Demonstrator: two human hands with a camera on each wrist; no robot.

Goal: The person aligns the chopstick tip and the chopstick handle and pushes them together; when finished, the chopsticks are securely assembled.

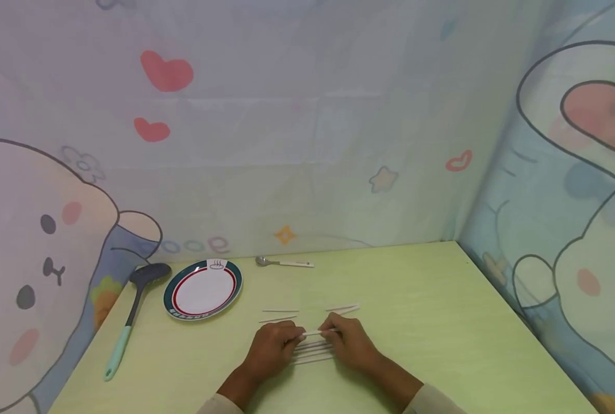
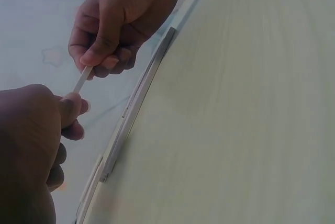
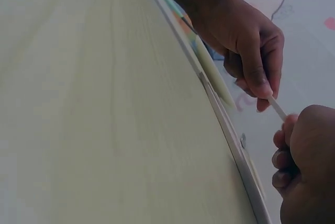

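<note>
Between my two hands a thin pale stick (image 1: 311, 333) is held a little above the table. My left hand (image 1: 273, 348) pinches its left end between thumb and fingers. The other end is pinched by my right hand (image 1: 354, 345). Both wrist views show a short bare length of stick (image 2: 81, 81) between the fingertips. Several similar sticks (image 1: 315, 351) lie side by side on the table just below, their ends partly covered by the hands. Beyond the hands are short thin pieces, some at the left (image 1: 280, 310) and some at the right (image 1: 342, 307).
A white plate (image 1: 206, 290) with a dark green rim stands back left on the pale yellow-green table (image 1: 442, 322). Left of it lies a ladle (image 1: 134, 307) with black head and mint handle. A small spoon (image 1: 287, 263) lies near the back edge, before a printed cloth backdrop.
</note>
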